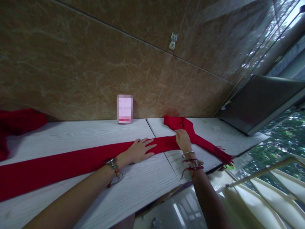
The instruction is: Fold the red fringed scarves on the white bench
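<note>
A long red scarf [78, 162] lies stretched flat across the white wood-grain table, running in from the left edge of the view. My left hand [140, 150] rests on it with the fingers spread, pressing on the cloth. Farther right, my right hand [183, 139] has its fingers closed on the scarf, where the cloth bends and bunches. Beyond that hand, one red part loops toward the wall, and a fringed end [225, 155] hangs toward the table's front edge.
More red cloth [21, 122] is heaped at the far left. A phone-like upright card [125, 109], blurred, leans on the brown marbled wall [95, 63]. A dark box-like panel [259, 101] stands at the right end of the white table [100, 197]. A railing [262, 173] is beyond.
</note>
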Demonstrator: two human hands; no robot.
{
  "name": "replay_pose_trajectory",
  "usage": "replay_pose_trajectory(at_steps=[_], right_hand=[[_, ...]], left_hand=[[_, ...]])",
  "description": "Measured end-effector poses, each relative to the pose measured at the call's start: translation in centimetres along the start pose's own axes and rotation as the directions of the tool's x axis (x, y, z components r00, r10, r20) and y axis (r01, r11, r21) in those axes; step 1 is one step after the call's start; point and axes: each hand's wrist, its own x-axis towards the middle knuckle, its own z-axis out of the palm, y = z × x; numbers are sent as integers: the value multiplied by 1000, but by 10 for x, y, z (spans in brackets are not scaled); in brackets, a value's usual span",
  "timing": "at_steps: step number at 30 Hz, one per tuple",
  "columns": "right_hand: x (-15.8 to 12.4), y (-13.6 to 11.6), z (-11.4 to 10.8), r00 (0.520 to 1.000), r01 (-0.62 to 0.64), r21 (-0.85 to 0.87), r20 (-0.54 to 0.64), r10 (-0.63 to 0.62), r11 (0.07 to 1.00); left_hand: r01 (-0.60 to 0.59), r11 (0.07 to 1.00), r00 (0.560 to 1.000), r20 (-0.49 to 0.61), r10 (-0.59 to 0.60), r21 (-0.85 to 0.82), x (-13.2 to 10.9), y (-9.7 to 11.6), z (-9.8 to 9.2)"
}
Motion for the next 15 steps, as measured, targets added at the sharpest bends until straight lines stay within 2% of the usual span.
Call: replay_pose_trajectory(at_steps=[3, 6, 11, 13, 15], right_hand=[[2, -8, 6, 985, 125, 106, 108, -136, 987], [2, -6, 12, 983, 37, 67, 178, -49, 997], [2, 11, 4, 991, -125, 4, 41, 125, 992], [2, 8, 3, 997, -72, 61, -22, 74, 995], [2, 2, 6, 999, 51, 149, 7, -53, 988]], left_hand=[[0, 1000, 1000, 8, 0, 15, 0, 1, -1], [0, 1000, 1000, 10, 0, 12, 0, 1, -1], [-3, 1000, 1000, -3, 3, -26, -1, -1, 0], [0, 1000, 1000, -2, 0, -28, -1, -1, 1], [2, 1000, 1000, -5, -2, -21, -1, -1, 0]])
